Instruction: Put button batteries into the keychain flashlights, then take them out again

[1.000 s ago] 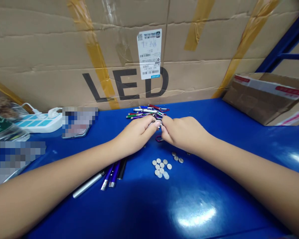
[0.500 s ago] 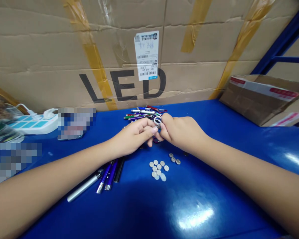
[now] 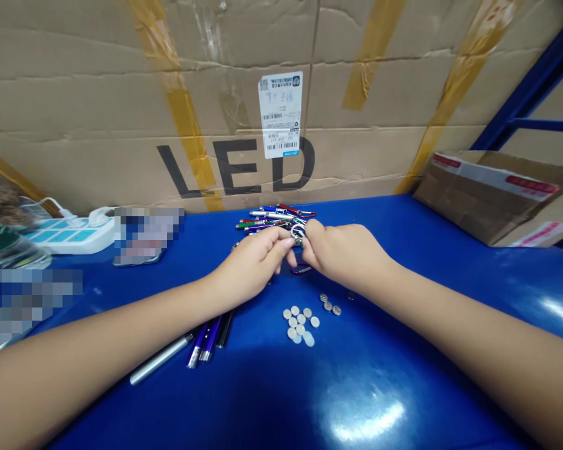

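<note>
Silver ring (image 3: 298,232) clenched in the right hand (image 3: 347,251); left hand (image 3: 249,264) beside it, grip unclear

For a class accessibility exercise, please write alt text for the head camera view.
The left hand and right hand meet at a metal ring beside a heap of colourful carabiner keychains on a blue table. Button cells and purple and silver metal tubes lie nearer the viewer; behind stands a cardboard box printed LED.
</note>
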`<state>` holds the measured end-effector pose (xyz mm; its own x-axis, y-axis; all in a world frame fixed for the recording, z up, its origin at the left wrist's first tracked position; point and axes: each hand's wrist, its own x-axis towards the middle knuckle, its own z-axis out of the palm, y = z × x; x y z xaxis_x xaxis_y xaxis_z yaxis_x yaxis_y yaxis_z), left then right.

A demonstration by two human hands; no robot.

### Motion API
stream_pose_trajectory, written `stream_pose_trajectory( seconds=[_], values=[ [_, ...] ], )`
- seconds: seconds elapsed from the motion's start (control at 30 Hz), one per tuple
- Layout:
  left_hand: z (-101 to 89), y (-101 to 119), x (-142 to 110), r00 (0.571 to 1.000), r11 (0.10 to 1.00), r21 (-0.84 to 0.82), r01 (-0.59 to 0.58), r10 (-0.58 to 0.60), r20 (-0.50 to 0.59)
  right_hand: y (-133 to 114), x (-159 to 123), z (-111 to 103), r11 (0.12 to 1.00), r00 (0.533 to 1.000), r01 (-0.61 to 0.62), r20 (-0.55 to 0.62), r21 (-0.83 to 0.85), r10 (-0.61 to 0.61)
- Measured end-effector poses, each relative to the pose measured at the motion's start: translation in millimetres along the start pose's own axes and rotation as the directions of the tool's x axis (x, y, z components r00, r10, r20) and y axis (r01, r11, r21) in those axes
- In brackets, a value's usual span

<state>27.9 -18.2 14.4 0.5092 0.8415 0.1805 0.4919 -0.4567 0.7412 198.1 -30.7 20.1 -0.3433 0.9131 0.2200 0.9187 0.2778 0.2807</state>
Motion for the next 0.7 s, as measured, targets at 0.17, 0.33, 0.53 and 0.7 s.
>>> stream_pose_trajectory(
  seconds=[0.17,0.33,0.53,0.7],
  values=[
    [-4.7,-1.0,1.9,1.0,1.0,-0.011,-0.025,0.024,-0.01,0.5,-3.0,-5.3,1.0,0.999,-0.002,0.037,0.006,0.001],
    [-24.7,-9.8,11.3,0.979,0.958,0.207,-0.197,0.205,-0.019,15.1,-3.5,-3.7,0.996,0.992,0.086,0.1,-0.03,-0.083],
    [-46.0,-30.5,25.6,0.956,0.886,0.386,-0.258,0.29,-0.028,25.8,14.6,5.9,0.992,0.993,0.083,0.073,0.099,-0.091],
    [-43.2,-53.2,34.9,0.96,0.828,0.509,-0.235,0.279,-0.011,31.0,31.7,21.7,0.986,0.999,0.053,0.0,0.155,-0.053]
  ],
)
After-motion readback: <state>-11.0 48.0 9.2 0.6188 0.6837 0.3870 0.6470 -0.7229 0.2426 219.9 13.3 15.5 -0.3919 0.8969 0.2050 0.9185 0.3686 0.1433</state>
